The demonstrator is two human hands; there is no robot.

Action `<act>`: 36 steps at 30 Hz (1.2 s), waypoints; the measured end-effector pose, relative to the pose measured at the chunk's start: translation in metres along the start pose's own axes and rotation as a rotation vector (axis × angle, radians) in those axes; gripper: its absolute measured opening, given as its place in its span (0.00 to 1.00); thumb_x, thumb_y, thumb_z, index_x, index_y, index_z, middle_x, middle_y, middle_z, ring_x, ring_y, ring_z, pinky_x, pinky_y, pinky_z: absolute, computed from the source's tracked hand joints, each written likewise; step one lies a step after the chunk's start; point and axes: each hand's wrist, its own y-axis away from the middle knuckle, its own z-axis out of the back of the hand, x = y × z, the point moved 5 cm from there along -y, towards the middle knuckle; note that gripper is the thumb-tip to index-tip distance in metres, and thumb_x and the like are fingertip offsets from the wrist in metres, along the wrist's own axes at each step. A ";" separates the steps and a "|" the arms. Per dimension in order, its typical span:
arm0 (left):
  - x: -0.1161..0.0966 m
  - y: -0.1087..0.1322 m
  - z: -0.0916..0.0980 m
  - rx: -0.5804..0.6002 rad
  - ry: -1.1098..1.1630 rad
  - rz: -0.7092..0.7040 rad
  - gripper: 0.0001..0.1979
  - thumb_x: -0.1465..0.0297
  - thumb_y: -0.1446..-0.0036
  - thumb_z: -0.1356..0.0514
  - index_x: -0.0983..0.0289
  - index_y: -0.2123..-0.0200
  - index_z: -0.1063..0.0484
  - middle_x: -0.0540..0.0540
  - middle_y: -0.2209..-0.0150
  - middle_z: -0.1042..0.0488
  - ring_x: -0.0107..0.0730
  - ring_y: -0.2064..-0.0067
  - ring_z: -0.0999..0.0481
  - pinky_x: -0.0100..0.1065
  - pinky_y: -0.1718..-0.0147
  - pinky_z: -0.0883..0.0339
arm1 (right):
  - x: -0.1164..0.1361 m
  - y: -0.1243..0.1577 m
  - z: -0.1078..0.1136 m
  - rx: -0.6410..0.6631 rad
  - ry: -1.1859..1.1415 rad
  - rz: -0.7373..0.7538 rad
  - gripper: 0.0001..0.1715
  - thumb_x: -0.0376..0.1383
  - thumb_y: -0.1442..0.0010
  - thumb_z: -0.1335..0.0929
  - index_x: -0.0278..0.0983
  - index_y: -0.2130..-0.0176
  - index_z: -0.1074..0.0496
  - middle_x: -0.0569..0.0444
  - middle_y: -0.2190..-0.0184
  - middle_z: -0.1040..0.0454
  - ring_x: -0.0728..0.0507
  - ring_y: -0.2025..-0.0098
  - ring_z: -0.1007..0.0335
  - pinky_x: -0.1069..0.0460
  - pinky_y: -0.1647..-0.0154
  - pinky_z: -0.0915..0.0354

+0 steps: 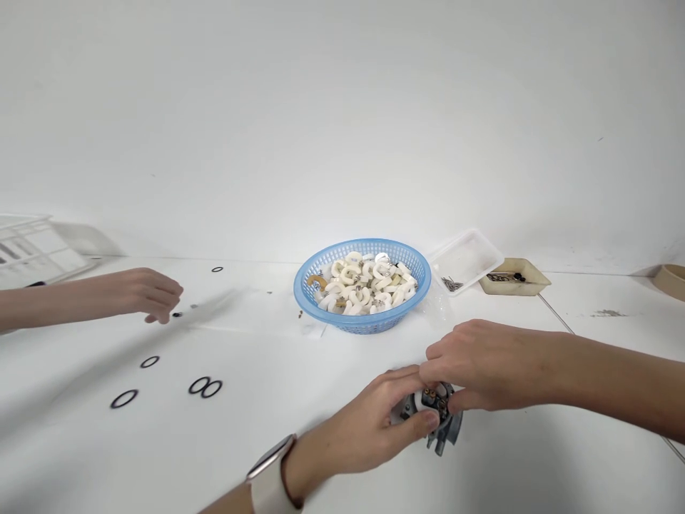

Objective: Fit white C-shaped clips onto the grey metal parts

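A grey metal carburetor (442, 428) with a white float in its open side is held low over the table in my left hand (382, 414), thumb across the front and fingers behind. My left wrist wears a watch with a pale band. From the right, my right hand (474, 364) reaches onto the carburetor's upper side. Its fingers curl down and its thumb touches the right edge; whatever sits between the fingertips is hidden. Beyond both hands stands a blue basket (364, 325) heaped with white floats.
Another person's hand (153, 293) reaches in from the left. Several black rubber rings (124, 398) lie on the white table (257, 457). A white tray (468, 257) with metal pins leans beside a yellowish dish (514, 285). A tape roll (670, 280) lies far right, a white rack (37, 250) far left.
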 end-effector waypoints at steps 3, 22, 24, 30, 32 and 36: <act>-0.001 0.000 0.000 0.008 0.020 -0.029 0.15 0.61 0.27 0.45 0.59 0.44 0.26 0.59 0.47 0.24 0.43 0.49 0.25 0.41 0.48 0.31 | 0.002 -0.001 0.001 0.020 -0.007 0.007 0.11 0.31 0.39 0.28 0.39 0.55 0.25 0.58 0.70 0.27 0.48 0.74 0.35 0.53 0.76 0.51; -0.005 -0.002 0.002 0.021 0.018 -0.052 0.15 0.64 0.26 0.45 0.59 0.43 0.26 0.58 0.46 0.23 0.41 0.48 0.24 0.39 0.46 0.31 | 0.006 -0.004 -0.002 0.009 0.083 0.068 0.12 0.31 0.39 0.27 0.39 0.54 0.24 0.59 0.73 0.29 0.48 0.77 0.37 0.53 0.80 0.54; -0.006 -0.002 0.002 0.026 0.014 -0.049 0.15 0.63 0.26 0.45 0.59 0.43 0.25 0.58 0.48 0.23 0.41 0.48 0.25 0.40 0.47 0.31 | 0.007 -0.003 -0.002 0.016 0.083 0.070 0.11 0.31 0.38 0.28 0.39 0.54 0.24 0.59 0.74 0.28 0.48 0.77 0.37 0.53 0.79 0.54; -0.006 -0.003 0.002 0.023 0.029 -0.067 0.14 0.64 0.27 0.44 0.60 0.45 0.25 0.58 0.46 0.24 0.41 0.48 0.25 0.39 0.45 0.33 | 0.009 0.000 -0.002 0.066 0.114 0.027 0.13 0.28 0.36 0.29 0.37 0.52 0.25 0.56 0.72 0.26 0.48 0.77 0.37 0.52 0.80 0.55; -0.005 -0.003 0.002 0.028 0.025 -0.068 0.13 0.64 0.27 0.45 0.60 0.47 0.24 0.58 0.48 0.23 0.41 0.49 0.24 0.39 0.47 0.33 | 0.009 0.001 -0.005 0.078 0.138 0.038 0.12 0.28 0.37 0.29 0.36 0.53 0.25 0.56 0.72 0.26 0.48 0.77 0.37 0.52 0.80 0.55; -0.001 -0.002 0.002 0.032 -0.019 -0.044 0.13 0.63 0.27 0.45 0.62 0.51 0.24 0.58 0.53 0.23 0.40 0.52 0.24 0.38 0.50 0.32 | 0.009 0.001 -0.010 0.043 0.194 0.076 0.09 0.24 0.37 0.32 0.35 0.59 0.26 0.56 0.73 0.27 0.49 0.78 0.41 0.52 0.80 0.56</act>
